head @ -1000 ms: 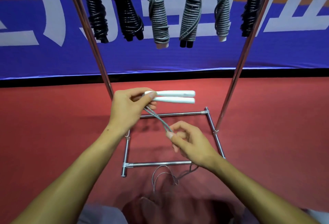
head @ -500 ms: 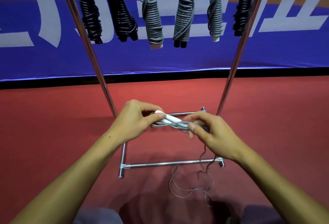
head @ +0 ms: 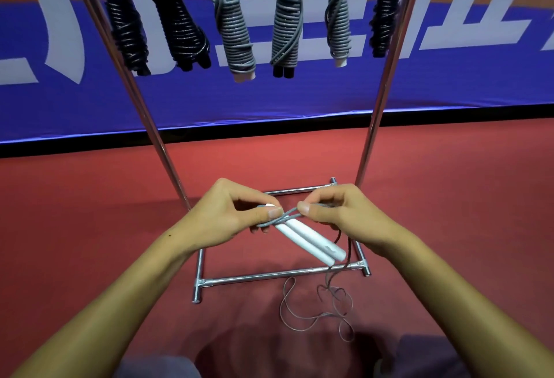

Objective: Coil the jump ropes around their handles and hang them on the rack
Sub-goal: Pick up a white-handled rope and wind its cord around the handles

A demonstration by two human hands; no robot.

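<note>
My left hand grips the top end of two white handles held side by side, which slant down to the right. The grey rope crosses over the handles near my left thumb. My right hand pinches that rope just right of the handles. From there the rope drops and lies in loose loops on the red floor. Above, several coiled ropes hang from the metal rack, among them a grey one on white handles.
The rack's two slanted poles and its floor frame stand directly in front of me. A blue banner runs along the back wall. Red floor spreads to both sides. My knees show at the bottom edge.
The handles have swung from level to slanting down toward me on the right. My right hand has brought the rope up across the handles' top end, close to my left thumb.
</note>
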